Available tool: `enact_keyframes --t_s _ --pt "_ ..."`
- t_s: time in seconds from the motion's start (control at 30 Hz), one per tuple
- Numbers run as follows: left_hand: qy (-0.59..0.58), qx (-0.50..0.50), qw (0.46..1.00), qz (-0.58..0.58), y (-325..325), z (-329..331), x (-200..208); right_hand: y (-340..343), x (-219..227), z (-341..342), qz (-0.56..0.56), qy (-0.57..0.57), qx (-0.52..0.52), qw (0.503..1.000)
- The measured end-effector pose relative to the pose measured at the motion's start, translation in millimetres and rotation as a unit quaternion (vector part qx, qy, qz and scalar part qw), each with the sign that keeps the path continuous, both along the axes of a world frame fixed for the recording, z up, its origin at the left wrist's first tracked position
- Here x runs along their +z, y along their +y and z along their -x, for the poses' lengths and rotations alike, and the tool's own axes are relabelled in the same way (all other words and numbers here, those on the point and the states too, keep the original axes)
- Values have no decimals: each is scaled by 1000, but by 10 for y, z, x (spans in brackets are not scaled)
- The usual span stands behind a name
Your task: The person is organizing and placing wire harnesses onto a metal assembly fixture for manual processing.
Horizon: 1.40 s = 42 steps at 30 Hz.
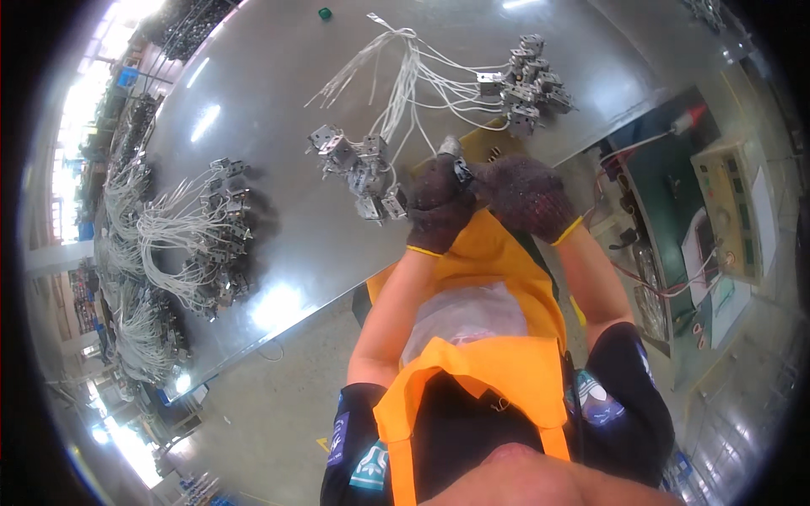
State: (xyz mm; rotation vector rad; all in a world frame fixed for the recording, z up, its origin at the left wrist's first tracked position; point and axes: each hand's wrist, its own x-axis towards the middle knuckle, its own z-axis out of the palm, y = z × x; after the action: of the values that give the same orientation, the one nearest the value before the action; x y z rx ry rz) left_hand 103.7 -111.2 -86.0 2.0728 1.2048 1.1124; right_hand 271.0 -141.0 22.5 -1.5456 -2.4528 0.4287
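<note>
In dark knitted gloves with yellow cuffs, my hands meet at the near edge of a metal table. My left hand [440,202] is closed around a small metal bracket-like part [461,170], its gloved fingertip worn pale. My right hand [527,198] is curled beside that part, touching or nearly touching it; what its fingers hold is hidden. Just beyond them lies a yellowish plate [498,142]. A bundle of white wires [407,72] fans out ahead, with small boxy metal parts on its ends: one cluster [359,167] at the left, another [527,84] at the right.
More wired metal parts [221,232] lie on the table [295,211] at the left, with a long heap of white wires [126,253] past them. A small green object [325,13] sits at the far side. On the right stand a beige control box [727,211] and cables.
</note>
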Motion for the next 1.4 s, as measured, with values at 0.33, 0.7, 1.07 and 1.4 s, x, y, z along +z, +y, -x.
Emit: enact_keyframes --t_s 0.33,0.7,1.07,1.4 --pt "10 36 999 -12 -91 -56 84 -91 -247 130 -70 -30 -69 995" --pt "279 135 936 -169 -514 667 498 -265 -248 489 402 423 -131 801" --pt "-22 133 989 65 -274 821 799 612 -894 1258 -124 412 -90 898" --pt "-325 140 913 202 -15 1295 1172 786 -449 771 160 170 23 972"
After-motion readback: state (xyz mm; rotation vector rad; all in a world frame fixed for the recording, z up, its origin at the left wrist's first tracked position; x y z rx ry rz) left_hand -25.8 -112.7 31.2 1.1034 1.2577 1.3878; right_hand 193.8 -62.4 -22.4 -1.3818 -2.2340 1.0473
